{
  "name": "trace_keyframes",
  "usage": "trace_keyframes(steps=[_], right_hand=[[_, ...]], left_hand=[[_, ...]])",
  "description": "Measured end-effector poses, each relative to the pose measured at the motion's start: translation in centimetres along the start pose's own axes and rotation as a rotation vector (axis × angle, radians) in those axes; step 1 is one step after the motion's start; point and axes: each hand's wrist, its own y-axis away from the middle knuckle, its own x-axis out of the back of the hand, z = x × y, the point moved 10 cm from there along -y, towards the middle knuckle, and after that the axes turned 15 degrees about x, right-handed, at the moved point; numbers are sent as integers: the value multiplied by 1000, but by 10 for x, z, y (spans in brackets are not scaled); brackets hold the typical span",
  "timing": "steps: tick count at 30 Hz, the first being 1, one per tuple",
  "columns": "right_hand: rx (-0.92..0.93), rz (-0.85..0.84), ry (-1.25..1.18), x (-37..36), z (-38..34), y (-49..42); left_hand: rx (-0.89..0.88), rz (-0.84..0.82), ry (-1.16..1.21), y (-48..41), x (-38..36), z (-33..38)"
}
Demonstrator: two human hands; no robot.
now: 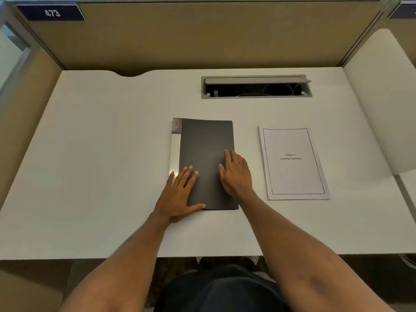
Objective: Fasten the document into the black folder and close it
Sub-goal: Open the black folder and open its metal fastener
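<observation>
Desk inventory, by count:
Black folder (206,154): 1, desk centre, closed.
Document (292,163): 1 stapled or stacked set, at 3 o'clock from folder, apart from it.
Hands: 2, left hand (179,194) and right hand (235,174), both flat on folder.
Cable slot (256,87): 1, at 1 o'clock from folder.
Number plate (51,12) "473": 1, at 10 o'clock.
White desk (90,154): 1.

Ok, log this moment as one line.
folder: closed | document: loose, right of folder | left hand, right hand: flat on cover
</observation>
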Motion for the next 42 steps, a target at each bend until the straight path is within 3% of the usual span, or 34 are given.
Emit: trace_keyframes(steps=[6,15,17,22,24,26,28,34,38,42], right_hand=[[-9,-14,27,0,-4,0],[-22,33,-28,11,-2,-7],[-85,115,-145,20,10,-8],[-403,390,-848,26,57,5],[-512,499,-990,24,69,14],[-508,513,-911,24,67,18],[-400,425,-690,23,53,14],[93,-69,-206,-24,-49,-18],[115,-242,-10,-54,-75,-22],[112,-324,102,-66,-76,-21]], left_hand=[[-16,2,-143,22,-14,-14],[-8,140,-175,36,-7,-13],[-21,171,-176,42,-6,-11],[-32,299,-125,55,0,-10],[-21,321,-53,58,4,-11],[-11,321,53,62,10,-14],[29,304,205,65,14,-23],[228,185,662,74,8,-51],[313,222,847,82,13,-62],[518,384,1021,95,20,-86]])
